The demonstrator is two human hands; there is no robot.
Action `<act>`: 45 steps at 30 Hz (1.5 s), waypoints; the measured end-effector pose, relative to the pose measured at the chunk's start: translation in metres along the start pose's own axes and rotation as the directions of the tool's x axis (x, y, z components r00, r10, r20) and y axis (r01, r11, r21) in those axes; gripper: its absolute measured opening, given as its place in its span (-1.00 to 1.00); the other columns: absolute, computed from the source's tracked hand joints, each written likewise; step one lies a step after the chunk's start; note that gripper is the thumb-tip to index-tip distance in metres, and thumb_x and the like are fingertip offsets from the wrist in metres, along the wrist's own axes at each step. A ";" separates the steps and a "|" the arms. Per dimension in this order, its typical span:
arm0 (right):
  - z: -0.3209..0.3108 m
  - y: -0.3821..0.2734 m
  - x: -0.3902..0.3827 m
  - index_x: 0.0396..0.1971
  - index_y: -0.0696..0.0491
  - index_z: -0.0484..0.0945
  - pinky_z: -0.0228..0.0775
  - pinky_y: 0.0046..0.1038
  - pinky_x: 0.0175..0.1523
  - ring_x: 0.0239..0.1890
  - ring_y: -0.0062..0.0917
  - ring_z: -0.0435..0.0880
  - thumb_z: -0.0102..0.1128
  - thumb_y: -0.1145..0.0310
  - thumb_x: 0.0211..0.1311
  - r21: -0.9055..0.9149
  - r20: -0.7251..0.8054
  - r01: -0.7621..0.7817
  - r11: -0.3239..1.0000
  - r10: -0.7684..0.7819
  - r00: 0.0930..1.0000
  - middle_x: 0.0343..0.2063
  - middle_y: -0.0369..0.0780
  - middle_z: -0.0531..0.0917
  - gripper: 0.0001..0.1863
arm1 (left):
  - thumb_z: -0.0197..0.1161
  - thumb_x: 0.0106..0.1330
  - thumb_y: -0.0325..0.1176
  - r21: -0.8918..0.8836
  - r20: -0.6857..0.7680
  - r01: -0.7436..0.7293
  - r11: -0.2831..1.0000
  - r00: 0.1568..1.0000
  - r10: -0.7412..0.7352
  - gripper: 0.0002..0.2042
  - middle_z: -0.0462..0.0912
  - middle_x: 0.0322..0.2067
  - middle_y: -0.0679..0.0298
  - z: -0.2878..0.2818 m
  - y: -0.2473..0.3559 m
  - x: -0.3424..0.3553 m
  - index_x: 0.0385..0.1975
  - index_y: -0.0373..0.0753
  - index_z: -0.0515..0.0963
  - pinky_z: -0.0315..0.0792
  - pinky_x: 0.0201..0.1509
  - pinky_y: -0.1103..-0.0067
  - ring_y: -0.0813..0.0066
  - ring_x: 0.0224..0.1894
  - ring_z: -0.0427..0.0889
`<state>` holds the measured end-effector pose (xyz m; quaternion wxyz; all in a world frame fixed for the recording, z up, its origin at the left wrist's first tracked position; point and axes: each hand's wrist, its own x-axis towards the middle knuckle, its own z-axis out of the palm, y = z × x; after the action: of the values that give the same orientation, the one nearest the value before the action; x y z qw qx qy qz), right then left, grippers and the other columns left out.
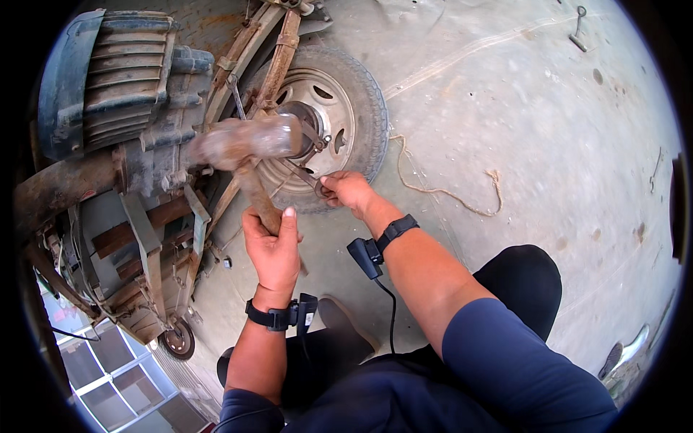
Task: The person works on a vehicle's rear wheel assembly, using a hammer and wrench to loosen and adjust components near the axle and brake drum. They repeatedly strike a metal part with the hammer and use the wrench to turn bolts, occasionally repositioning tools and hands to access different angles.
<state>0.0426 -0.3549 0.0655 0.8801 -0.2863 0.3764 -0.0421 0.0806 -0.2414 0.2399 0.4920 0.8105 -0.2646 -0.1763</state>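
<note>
My left hand [273,245] is closed around the wooden handle of a hammer [261,200]. The hammer's large head is smeared by motion and covers part of the wheel hub. To its right, my right hand [348,193] pinches the ring end of a metal wrench [306,175]. The wrench slants up and left toward the hub, where the hammer head partly hides its far end. Behind both hands, a wheel [367,108] with a black tyre and a pale, slotted steel rim lies face up. A dark hub with a small fitting [327,139] rises from its middle.
A ribbed blue-grey housing [126,72] and rusty axle tube [65,187] fill the left. Leaf springs [287,50] cross beside the tyre. Frayed rope [447,193] lies on the concrete floor [548,144]. A T-shaped metal tool [577,32] lies far right; a small wheel [178,339] is lower left.
</note>
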 end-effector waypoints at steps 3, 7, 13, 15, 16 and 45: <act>-0.006 0.004 0.004 -0.18 0.14 0.65 0.53 -0.41 -0.14 -0.29 -0.53 0.64 0.20 0.23 0.37 -0.008 0.003 0.003 1.000 -0.003 1.000 -0.32 -0.25 0.68 -0.73 | 0.30 0.34 -0.44 -0.215 0.129 0.012 0.977 0.992 0.016 -0.76 0.51 -0.39 0.34 0.015 0.041 0.027 -0.12 -0.26 0.37 0.37 -0.48 0.71 0.68 -0.53 0.45; -0.003 0.004 0.007 -0.18 0.13 0.65 0.53 -0.41 -0.13 -0.27 -0.54 0.64 0.20 0.21 0.37 -0.021 0.012 -0.020 1.000 0.020 1.000 -0.31 -0.27 0.69 -0.73 | 0.20 0.39 -0.46 -0.310 0.122 -0.089 0.947 0.984 0.133 -0.89 0.45 -0.54 0.36 0.042 0.085 0.053 -0.19 -0.25 0.41 0.38 -0.41 0.59 0.61 -0.57 0.40; -0.010 0.014 0.014 -0.17 0.12 0.66 0.52 -0.45 -0.16 -0.28 -0.56 0.65 0.24 0.20 0.36 -0.008 0.041 0.013 1.000 -0.013 0.999 -0.31 -0.29 0.70 -0.72 | 0.19 0.42 -0.42 -0.483 -0.058 -0.417 0.770 0.893 0.447 -0.92 0.50 -0.42 0.32 0.076 0.115 0.082 -0.20 -0.24 0.46 0.39 -0.12 0.53 0.55 -0.35 0.48; -0.008 0.015 0.014 -0.17 0.12 0.66 0.52 -0.46 -0.16 -0.28 -0.57 0.65 0.24 0.20 0.35 0.025 0.053 0.007 1.000 -0.008 0.999 -0.32 -0.29 0.70 -0.72 | 0.22 0.42 -0.38 -0.521 -0.049 -0.411 0.748 0.889 0.454 -0.90 0.52 -0.36 0.31 0.084 0.113 0.091 -0.24 -0.25 0.48 0.37 0.00 0.53 0.51 -0.24 0.51; -0.007 0.015 0.013 -0.17 0.12 0.66 0.52 -0.46 -0.16 -0.28 -0.57 0.64 0.25 0.21 0.35 0.041 0.059 0.004 0.999 -0.006 0.998 -0.33 -0.29 0.70 -0.73 | 0.22 0.42 -0.37 -0.519 -0.081 -0.428 0.740 0.886 0.456 -0.89 0.52 -0.36 0.31 0.090 0.112 0.095 -0.25 -0.25 0.49 0.37 0.01 0.53 0.51 -0.23 0.52; -0.002 0.009 0.000 -0.11 0.18 0.64 0.57 -0.49 -0.24 -0.27 -0.52 0.70 0.22 0.23 0.37 0.043 0.064 -0.026 0.999 0.023 0.998 -0.28 -0.24 0.71 -0.69 | 0.27 0.37 -0.27 0.586 0.437 -0.186 0.788 0.892 -0.114 -0.71 0.47 -0.55 0.39 -0.005 0.038 0.094 -0.09 -0.36 0.48 0.35 -0.46 0.63 0.69 -0.55 0.39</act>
<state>0.0399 -0.3484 0.0597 0.8981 -0.2634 0.3508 -0.0307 0.1490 -0.3086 0.2733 0.1303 0.8570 -0.4294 -0.2534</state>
